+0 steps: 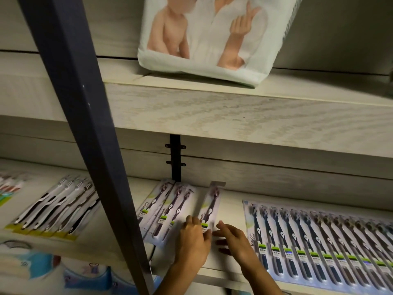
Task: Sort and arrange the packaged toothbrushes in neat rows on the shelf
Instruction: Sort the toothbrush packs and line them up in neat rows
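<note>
left hand [192,241] pinches lone toothbrush pack [211,206] at its near edge | right hand [232,239] fingers straight, just beside that edge | bare shelf [231,201] strip beyond right fingertips, then long row [319,241] | overlapped packs [161,209] beside left knuckles

On the pale wooden lower shelf [230,211], a single carded dark toothbrush pack [211,206] lies lengthwise at centre. Just beside it at 9 o'clock lies a fanned cluster of carded toothbrush packs [165,211]; apart at 3 o'clock, a long overlapping row of carded packs [319,241]. The left hand [192,241] covers the single pack's near end, with the right hand [234,241] at its 3 o'clock. Farther toward 9 o'clock stands a slanting dark metal post [85,124] in front. At 12 o'clock, a white printed plastic bag [204,39] sits on the pale wooden upper shelf [234,107].
</note>
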`<state>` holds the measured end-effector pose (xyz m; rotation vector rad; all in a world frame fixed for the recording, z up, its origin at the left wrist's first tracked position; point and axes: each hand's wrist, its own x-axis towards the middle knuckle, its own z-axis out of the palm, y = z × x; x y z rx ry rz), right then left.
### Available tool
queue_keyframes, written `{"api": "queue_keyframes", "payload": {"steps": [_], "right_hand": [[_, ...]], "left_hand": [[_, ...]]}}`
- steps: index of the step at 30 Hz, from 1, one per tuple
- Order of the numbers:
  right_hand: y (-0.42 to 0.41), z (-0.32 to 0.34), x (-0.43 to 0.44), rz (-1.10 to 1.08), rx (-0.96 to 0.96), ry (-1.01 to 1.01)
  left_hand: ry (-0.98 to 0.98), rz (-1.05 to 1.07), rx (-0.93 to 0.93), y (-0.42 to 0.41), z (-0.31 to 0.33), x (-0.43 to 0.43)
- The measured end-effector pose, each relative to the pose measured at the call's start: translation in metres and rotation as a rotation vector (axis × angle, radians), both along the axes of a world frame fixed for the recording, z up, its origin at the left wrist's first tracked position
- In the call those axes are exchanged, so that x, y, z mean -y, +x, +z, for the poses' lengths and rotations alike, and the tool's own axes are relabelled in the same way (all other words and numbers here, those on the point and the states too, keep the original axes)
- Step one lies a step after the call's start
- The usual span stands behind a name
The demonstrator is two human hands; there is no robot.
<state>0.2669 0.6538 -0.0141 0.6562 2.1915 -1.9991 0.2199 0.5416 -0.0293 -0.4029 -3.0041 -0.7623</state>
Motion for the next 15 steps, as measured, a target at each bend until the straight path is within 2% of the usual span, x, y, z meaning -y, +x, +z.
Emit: {"api": "queue_keyframes", "payload": {"steps": [3,6,8,9,11,15], "right_hand": [[-0.002,0.002,0.002,0.008,0.006,-0.128],[-0.005,-0.006,0.001,-0.088,0.000,-0.106],[-0.003,-0.007,-0.002,-0.119,0.017,-0.110],[-0.003,-0.008,-0.005,-0.132,0.019,-0.123],[-0.001,-0.009,-0.009,-0.157,0.019,-0.159],[0.002,-0.014,-0.013,-0.172,0.024,-0.190]], "left_hand": [[0.048,-0.076,0.028,0.011,-0.002,-0.004],[0.169,-0.159,0.065,0.015,-0.005,0.000],[0.251,-0.152,0.092,0.009,-0.003,0.005],[0.232,-0.124,0.084,0.002,-0.002,0.009],[0.124,-0.058,0.015,-0.016,-0.005,0.015],[-0.283,0.008,-0.045,-0.047,-0.016,0.021]]}}
